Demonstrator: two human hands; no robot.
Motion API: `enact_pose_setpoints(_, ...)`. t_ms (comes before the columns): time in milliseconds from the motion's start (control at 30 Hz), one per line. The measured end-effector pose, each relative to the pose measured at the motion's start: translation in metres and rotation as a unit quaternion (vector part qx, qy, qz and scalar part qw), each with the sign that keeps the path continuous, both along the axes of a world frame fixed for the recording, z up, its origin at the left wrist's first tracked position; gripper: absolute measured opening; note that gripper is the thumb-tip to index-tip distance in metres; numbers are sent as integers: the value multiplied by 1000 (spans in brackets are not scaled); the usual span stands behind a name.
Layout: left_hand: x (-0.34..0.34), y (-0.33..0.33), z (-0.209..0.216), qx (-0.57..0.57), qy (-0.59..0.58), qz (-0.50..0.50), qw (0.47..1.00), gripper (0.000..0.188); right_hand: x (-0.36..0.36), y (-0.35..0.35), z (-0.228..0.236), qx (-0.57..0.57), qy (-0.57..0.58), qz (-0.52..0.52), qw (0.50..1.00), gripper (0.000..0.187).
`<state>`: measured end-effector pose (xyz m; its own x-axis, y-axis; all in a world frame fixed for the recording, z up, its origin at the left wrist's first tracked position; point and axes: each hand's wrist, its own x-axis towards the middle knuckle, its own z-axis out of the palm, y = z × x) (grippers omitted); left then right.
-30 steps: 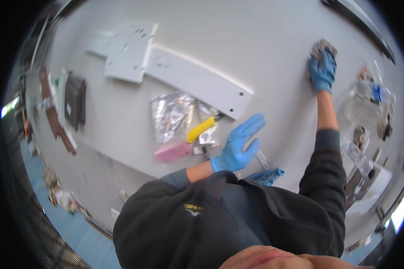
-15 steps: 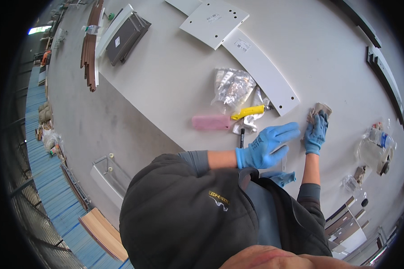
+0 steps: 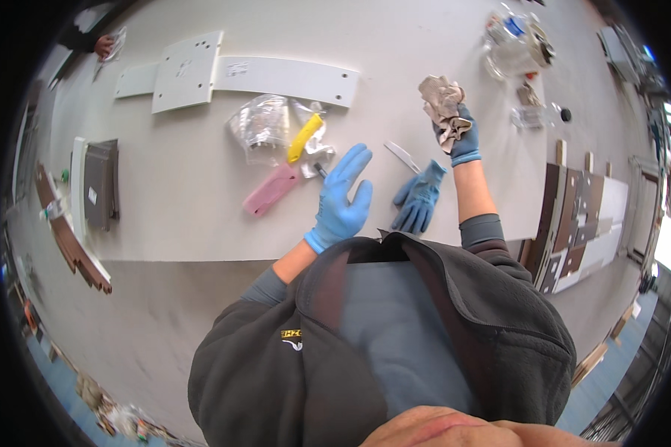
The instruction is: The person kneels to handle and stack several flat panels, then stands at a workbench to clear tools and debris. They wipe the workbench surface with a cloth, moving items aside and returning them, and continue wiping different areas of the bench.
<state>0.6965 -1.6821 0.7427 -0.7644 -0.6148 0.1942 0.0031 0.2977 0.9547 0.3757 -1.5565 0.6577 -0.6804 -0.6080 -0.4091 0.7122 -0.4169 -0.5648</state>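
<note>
My right hand (image 3: 466, 138), in a blue glove, is closed around a crumpled beige rag (image 3: 443, 106) at the right part of the table. My left hand (image 3: 341, 200), gloved too, is held palm-down near the table's front edge, fingers stretched and thumb apart, with nothing in it. Close to its fingertips is a black marker (image 3: 320, 170). To its left lie a pink case (image 3: 271, 191), a yellow cutter knife (image 3: 304, 138) and a clear plastic bag (image 3: 261, 128) of small parts. A loose blue glove (image 3: 420, 198) and a thin whitish blade-like strip (image 3: 402, 155) rest between my hands.
Behind the bag lie a long white panel (image 3: 287, 77) and a squarer drilled one (image 3: 188, 72). Dark panels (image 3: 101, 186) stack at left. Clear plastic packaging (image 3: 508, 52) sits at back right, brown and white boards (image 3: 581, 216) beyond the right edge. Another person's hand (image 3: 105, 47) shows at top left.
The view has turned, so the table now runs across the picture. The rag in my right hand looks lifted and more bunched. My left hand stays outstretched.
</note>
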Motion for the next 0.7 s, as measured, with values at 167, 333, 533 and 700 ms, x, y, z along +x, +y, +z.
enact_pose_setpoints(167,10,18,-3,6,-3,-60,998,48,33,37,17,-62,38,-5,997,49)
enact_pose_setpoints(333,43,35,-13,9,-33,-72,997,46,58,73,19,-68,53,11,996,48)
enact_pose_setpoints(533,105,57,-27,139,-133,-2,981,44,91,88,6,-14,77,11,997,53)
enact_pose_setpoints(700,157,62,-30,165,-176,63,969,46,135,78,4,-49,12,26,998,53)
